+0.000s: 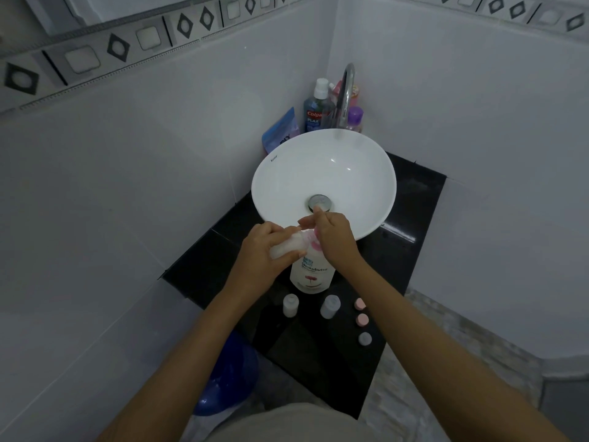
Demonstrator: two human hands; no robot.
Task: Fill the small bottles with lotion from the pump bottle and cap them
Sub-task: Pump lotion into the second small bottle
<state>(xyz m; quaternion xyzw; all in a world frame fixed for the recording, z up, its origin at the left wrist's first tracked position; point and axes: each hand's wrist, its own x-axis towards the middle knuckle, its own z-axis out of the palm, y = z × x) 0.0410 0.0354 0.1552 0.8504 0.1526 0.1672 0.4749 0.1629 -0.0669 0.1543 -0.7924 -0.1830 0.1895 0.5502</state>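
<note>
The left hand [264, 247] curls around a small bottle [288, 247], tipping its mouth toward the pump bottle [312, 274] so lotion lands inside. The right hand [331, 234] rests on the pink pump head, apparently pressing. 2 more small bottles [290, 305] wait uncapped near 3 caps [362, 319] on the black counter [411, 224], within easy reach.

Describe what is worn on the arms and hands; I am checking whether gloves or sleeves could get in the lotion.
Nothing is worn on either. The left hand and right hand are bare, with no gloves, and no rings or watch can be seen. Both forearms are bare up to the bottom edge of the frame, with no sleeves showing.
</note>
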